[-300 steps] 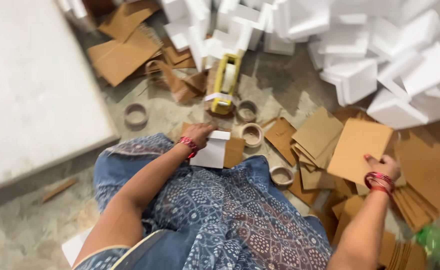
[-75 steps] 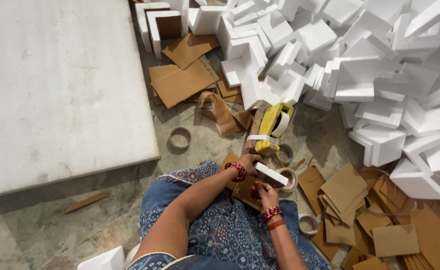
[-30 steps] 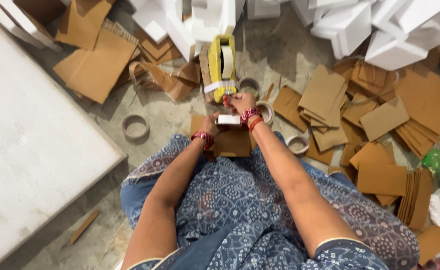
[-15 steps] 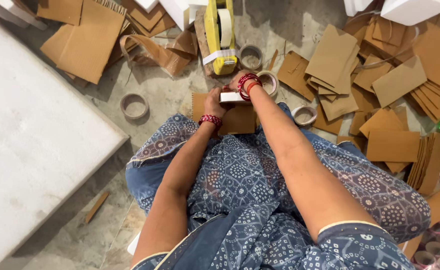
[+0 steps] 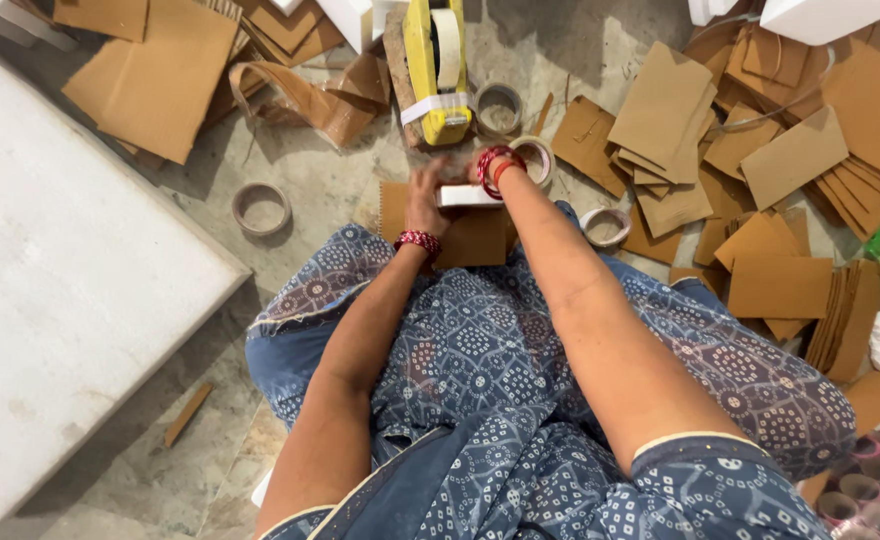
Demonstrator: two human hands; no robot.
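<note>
I sit on the floor in blue patterned clothes. Both hands meet on a small white block (image 5: 468, 196) that rests over a brown cardboard sheet (image 5: 465, 235) in front of my knees. My left hand (image 5: 426, 195) grips the block's left end. My right hand (image 5: 480, 170), with red bangles at the wrist, is mostly hidden behind the wrist and presses on the block's right side. A yellow tape dispenser (image 5: 436, 62) with a white tape roll stands just beyond the hands.
Empty tape cores (image 5: 261, 207) lie on the concrete floor, one (image 5: 500, 106) beside the dispenser. Piles of brown cardboard pieces (image 5: 750, 150) spread to the right and the upper left (image 5: 155, 75). A large white slab (image 5: 50, 300) fills the left side. White foam blocks (image 5: 820, 15) sit at the top.
The view has swung downward and closer to my lap. My hands stay together on the white block by the dispenser, shifting only slightly.
</note>
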